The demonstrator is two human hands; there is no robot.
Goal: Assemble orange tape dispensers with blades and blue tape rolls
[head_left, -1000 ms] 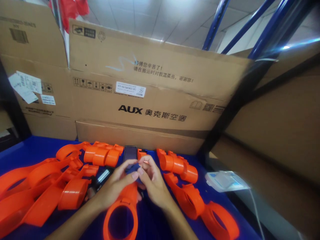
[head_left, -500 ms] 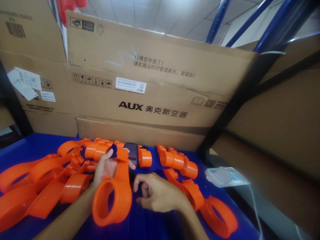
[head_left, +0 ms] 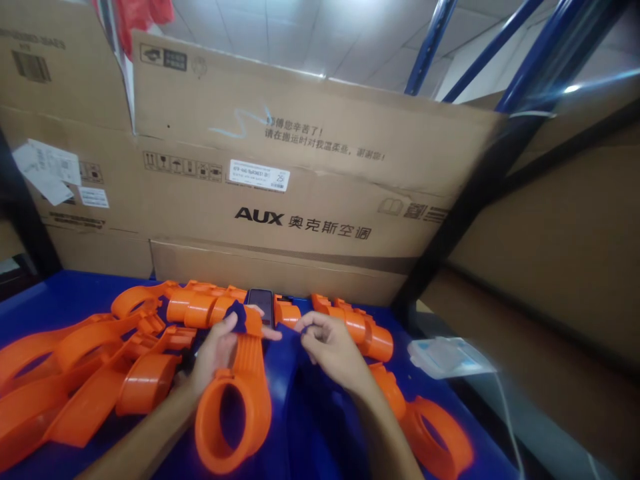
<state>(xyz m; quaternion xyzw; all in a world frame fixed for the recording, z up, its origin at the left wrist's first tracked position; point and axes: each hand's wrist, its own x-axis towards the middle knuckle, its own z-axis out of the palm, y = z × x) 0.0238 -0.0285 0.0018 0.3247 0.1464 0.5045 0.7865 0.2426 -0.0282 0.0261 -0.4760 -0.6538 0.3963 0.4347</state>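
My left hand is closed around the flat end of an orange plastic ring holder, whose wide round ring hangs toward me. A dark blue piece of fabric shows at the thumb, against the top of the holder. To the right, my right hand has its thumb and fingers pinched on the edge of a blue fabric strip, which hangs down beside the ring. Whether this strip joins the piece under my left thumb, I cannot tell.
Several more orange ring holders lie at the left, with others at the right. A phone stands behind my hands. Cardboard walls the back. A clear plastic packet lies right, near the dark rack post.
My right hand has risen away from me and to the right, now pinching the blue fabric and lifting it. The held ring holder has shifted slightly right and toward me.
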